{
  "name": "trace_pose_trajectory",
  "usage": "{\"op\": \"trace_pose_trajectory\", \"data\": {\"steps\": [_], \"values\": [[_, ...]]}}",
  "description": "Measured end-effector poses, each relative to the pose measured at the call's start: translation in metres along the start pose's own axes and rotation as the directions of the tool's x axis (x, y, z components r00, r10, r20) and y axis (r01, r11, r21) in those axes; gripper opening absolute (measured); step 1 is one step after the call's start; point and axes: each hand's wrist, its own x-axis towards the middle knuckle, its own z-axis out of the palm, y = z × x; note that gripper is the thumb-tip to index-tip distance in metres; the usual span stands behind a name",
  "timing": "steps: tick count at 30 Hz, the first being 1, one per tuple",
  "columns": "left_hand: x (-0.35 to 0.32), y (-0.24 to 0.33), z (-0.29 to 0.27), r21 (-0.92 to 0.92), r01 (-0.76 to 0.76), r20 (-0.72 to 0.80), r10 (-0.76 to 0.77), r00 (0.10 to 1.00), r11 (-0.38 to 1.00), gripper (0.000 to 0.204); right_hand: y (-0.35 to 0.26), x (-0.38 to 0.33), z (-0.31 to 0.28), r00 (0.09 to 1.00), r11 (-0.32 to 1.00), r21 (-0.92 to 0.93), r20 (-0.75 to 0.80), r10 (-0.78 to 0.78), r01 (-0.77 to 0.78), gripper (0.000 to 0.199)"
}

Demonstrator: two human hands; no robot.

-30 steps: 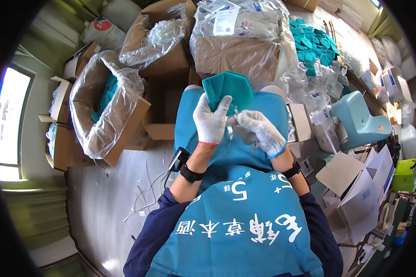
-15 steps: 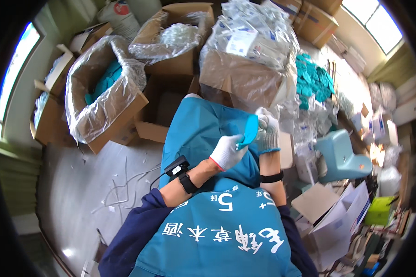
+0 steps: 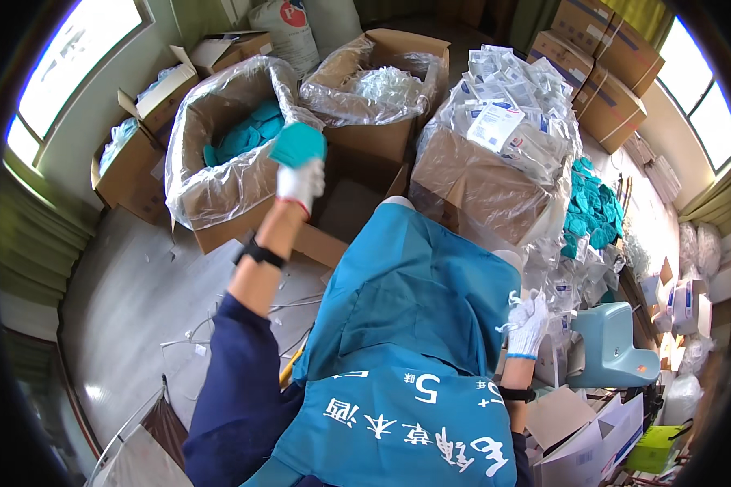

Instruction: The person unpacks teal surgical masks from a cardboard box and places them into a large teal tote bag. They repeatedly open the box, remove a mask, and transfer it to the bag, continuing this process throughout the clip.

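My left hand (image 3: 302, 180), in a white knit glove, is closed on a teal folded piece (image 3: 299, 145) that looks like a folded face mask. It is held up at the near right rim of a carton lined with clear plastic (image 3: 188, 187). Similar teal pieces (image 3: 250, 134) lie inside that carton. My right hand (image 3: 529, 323), also gloved, rests low beside my right knee. Thin white cords (image 3: 508, 315) stick out from its fingers, which look curled around them. A blue apron (image 3: 406, 284) covers my lap.
A carton of clear-white strips (image 3: 388, 86) stands behind. A carton heaped with clear packets (image 3: 508, 105) is ahead right, with a teal pile (image 3: 590, 207) beyond. A light-blue plastic chair (image 3: 613, 345) and an opened white box (image 3: 585, 438) stand to the right. An open carton (image 3: 345, 213) sits before my knees.
My left hand has carried the teal piece from over my lap, away and left, to the lined carton. The right hand has dropped toward my right knee. The view has shifted too.
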Motion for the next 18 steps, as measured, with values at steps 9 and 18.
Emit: {"op": "trace_pose_trajectory", "data": {"steps": [9,18], "values": [[0.086,0.05,-0.075,-0.27,0.066,-0.23,-0.131,0.964,0.961,0.017,0.012,-0.025,0.063,0.944,0.971,0.173,0.314,0.104,-0.165,0.02],[0.045,-0.001,-0.006,0.005,0.162,-0.034,-0.162,0.986,0.987,0.014,-0.008,-0.044,0.103,0.963,0.997,-0.048,0.258,0.077,-0.067,0.025]]}}
